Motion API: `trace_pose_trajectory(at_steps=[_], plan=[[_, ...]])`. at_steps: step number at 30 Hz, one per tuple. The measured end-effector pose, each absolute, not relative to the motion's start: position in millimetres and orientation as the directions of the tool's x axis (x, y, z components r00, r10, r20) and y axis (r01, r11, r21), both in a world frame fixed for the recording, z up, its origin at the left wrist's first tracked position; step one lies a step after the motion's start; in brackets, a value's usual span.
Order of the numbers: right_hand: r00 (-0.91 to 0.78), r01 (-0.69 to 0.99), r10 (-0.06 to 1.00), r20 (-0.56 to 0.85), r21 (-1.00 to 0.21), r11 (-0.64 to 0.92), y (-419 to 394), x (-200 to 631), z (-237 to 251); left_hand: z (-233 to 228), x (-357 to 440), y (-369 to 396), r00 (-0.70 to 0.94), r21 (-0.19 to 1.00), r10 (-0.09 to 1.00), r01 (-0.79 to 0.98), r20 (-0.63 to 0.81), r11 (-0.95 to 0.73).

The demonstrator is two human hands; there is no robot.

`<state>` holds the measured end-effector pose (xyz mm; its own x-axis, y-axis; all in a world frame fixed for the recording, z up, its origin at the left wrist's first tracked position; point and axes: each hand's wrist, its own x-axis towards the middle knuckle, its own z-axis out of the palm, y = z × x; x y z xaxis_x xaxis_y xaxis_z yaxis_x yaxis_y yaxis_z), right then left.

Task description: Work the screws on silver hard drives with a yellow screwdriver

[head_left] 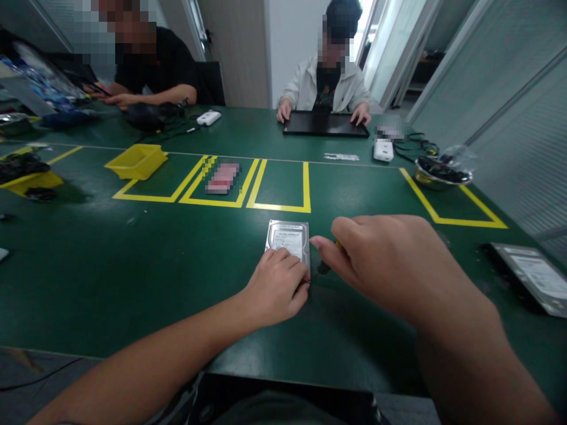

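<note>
A small silver hard drive (289, 234) with a white label lies on the green table in front of me. My left hand (279, 286) is closed over its near end, thumb and fingers gripping the right edge. Just right of the drive, my right hand (381, 260) is wrapped round what looks like a screwdriver (324, 267). Only a bit of yellow and a dark part of that tool show; the fist covers the rest. Its dark end points toward the drive's right side, and I cannot tell whether it touches.
A larger hard drive (529, 274) lies at the right. Yellow tape frames (279, 208) mark the table, with a yellow bin (137, 162) at the left and a metal bowl (443, 174) of dark items at the right. Across sit two people, one holding a black panel (325, 124).
</note>
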<state>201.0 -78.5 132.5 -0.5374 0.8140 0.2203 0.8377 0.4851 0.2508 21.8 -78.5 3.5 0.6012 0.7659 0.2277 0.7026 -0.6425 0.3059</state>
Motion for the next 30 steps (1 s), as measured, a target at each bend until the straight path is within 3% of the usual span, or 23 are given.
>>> trace_pose_trajectory(at_steps=[4,9,20,30], plan=[[-0.548,0.831,0.803,0.234,0.257,0.493,-81,198,131,2,22,-78,0.601,0.288,0.762,0.705,0.243,-0.648],[-0.582,0.813,0.779,0.235,0.167,0.557,-82,198,133,0,22,-78,0.603,0.284,0.759,0.704,0.247,-0.651],[-0.722,0.643,0.673,0.16,-0.204,0.739,-77,207,135,-2,23,-77,0.591,0.286,0.769,0.714,0.245,-0.639],[-0.75,0.577,0.645,0.146,-0.333,0.746,-72,217,142,0,24,-78,0.585,0.299,0.774,0.714,0.245,-0.634]])
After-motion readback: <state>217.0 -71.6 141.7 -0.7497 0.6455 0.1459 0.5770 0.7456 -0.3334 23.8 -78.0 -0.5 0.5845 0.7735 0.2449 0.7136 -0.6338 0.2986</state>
